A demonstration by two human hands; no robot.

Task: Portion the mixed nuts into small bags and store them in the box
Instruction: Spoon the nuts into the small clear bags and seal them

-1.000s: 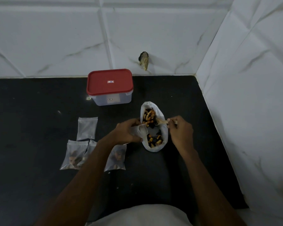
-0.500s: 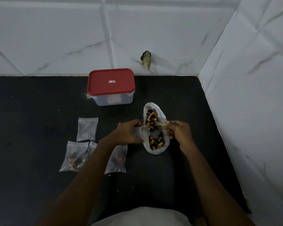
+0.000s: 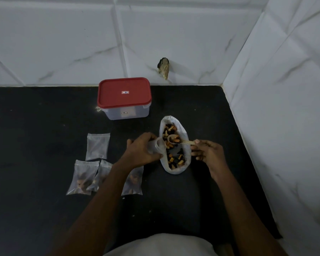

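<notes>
Bare left forearm [image 3: 100, 200], bare right forearm [image 3: 235, 200], plain whitish garment [image 3: 159, 245] over the torso

black counter [image 3: 35, 126], red-lidded box [image 3: 124, 98] at the back, four small bags [image 3: 83, 177] left, open bag of mixed nuts [image 3: 172, 171] right

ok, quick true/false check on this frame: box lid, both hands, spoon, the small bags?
1. The red lid sits closed on the clear plastic box. True.
2. The right hand pinches a small pale spoon loaded with nuts. True.
3. The left hand is empty. False: it grips a small clear bag, mouth toward the spoon.
4. The filled small bags are inside the box. False: they lie on the black counter.
5. The spoon hovers above the open white plastic bag of mixed nuts. True.
</notes>
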